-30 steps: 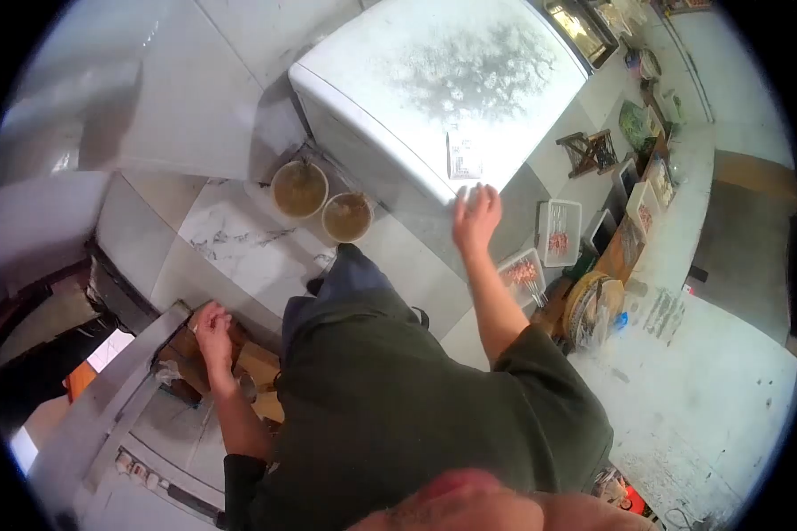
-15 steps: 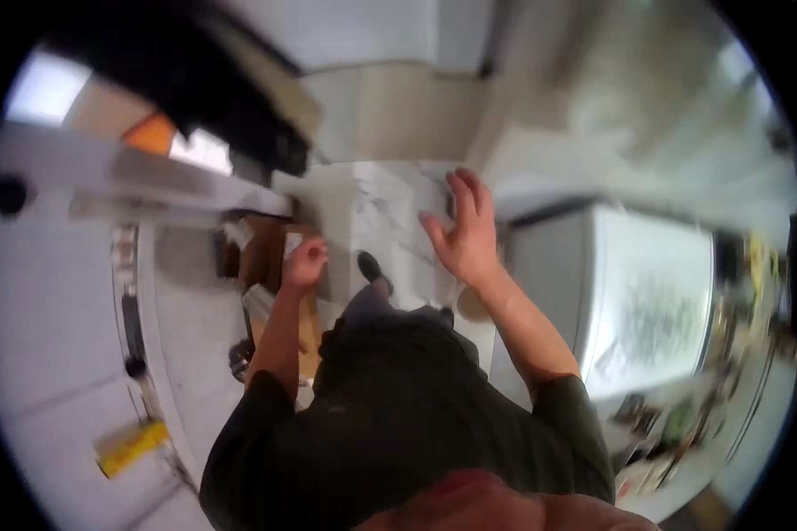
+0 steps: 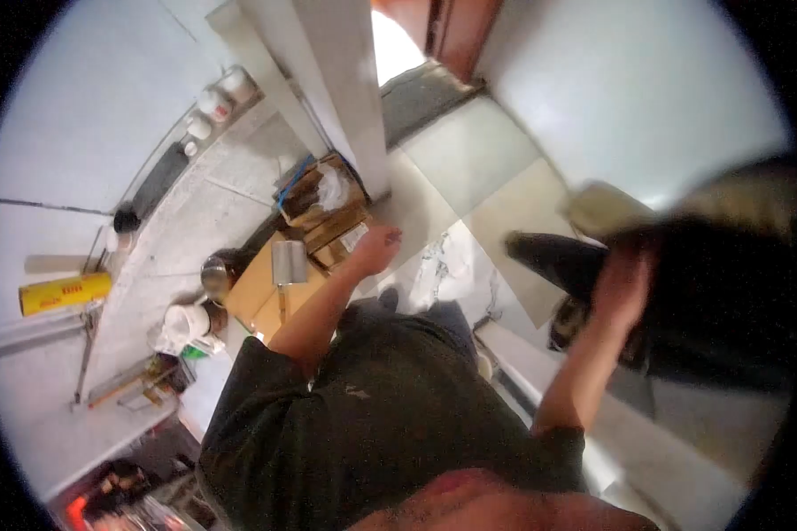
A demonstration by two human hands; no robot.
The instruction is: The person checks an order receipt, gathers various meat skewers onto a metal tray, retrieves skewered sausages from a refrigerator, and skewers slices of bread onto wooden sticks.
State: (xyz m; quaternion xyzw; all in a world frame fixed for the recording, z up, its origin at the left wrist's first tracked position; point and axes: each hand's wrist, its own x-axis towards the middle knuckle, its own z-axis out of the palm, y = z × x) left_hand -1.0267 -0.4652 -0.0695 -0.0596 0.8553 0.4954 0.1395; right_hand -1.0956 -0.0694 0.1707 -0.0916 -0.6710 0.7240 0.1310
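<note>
head view: the right hand [image 3: 627, 281] is raised to the person's right against a large dark sheet [image 3: 717, 305], its fingers hidden or blurred at the sheet's tan edge [image 3: 607, 209], so whether they pinch it or merely press on it cannot be told. the dark sheet fills the right side, with a pale wall [image 3: 629, 97] beyond it. the left hand [image 3: 379, 250] hangs in front of the body with its fingers loosely bent; how tightly they close cannot be told. it is nearest to a cardboard box [image 3: 338, 249], and whether it touches that is unclear. just beside the box lies a metal dipper [image 3: 289, 263] with a wooden handle, on a flat tan surface [image 3: 255, 292]. a steel pot [image 3: 220, 274] and a white jug [image 3: 186, 324] stand farther left, near a yellow carton [image 3: 66, 294]. light and beige floor tiles [image 3: 469, 133] stretch ahead toward a bright doorway [image 3: 395, 49].
</note>
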